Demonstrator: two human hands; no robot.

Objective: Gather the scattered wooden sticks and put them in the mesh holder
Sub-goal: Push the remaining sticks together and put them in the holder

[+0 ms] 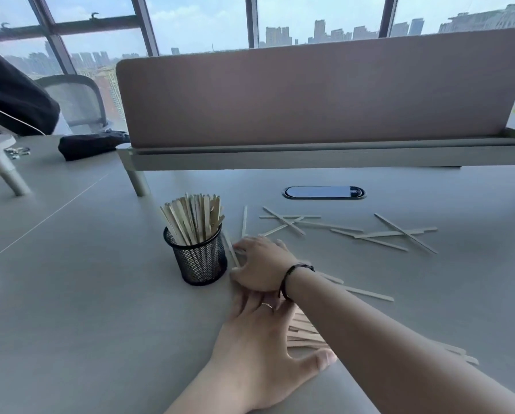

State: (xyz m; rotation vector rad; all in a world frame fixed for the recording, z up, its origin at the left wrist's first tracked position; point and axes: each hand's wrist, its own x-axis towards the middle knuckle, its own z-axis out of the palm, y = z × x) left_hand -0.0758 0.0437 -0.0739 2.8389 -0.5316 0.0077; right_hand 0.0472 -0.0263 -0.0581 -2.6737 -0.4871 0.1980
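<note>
A black mesh holder [201,259] stands on the grey desk, packed with upright wooden sticks [192,218]. My right hand [262,264], with a dark bracelet at the wrist, lies cupped palm down just right of the holder, over the ends of a few sticks [231,252]. Its palm hides whether it grips them. My left hand [262,339], wearing a ring, lies flat with fingers spread beside a small pile of sticks [305,331] under my right forearm. More loose sticks [384,233] lie scattered at the right and behind [283,222].
A pink divider panel [318,94] on a raised shelf closes off the back of the desk [86,294]. An oval cable cover [324,192] sits behind the sticks. At the far left are a black pouch [92,144], a white stand's leg [8,174] and an office chair [77,100].
</note>
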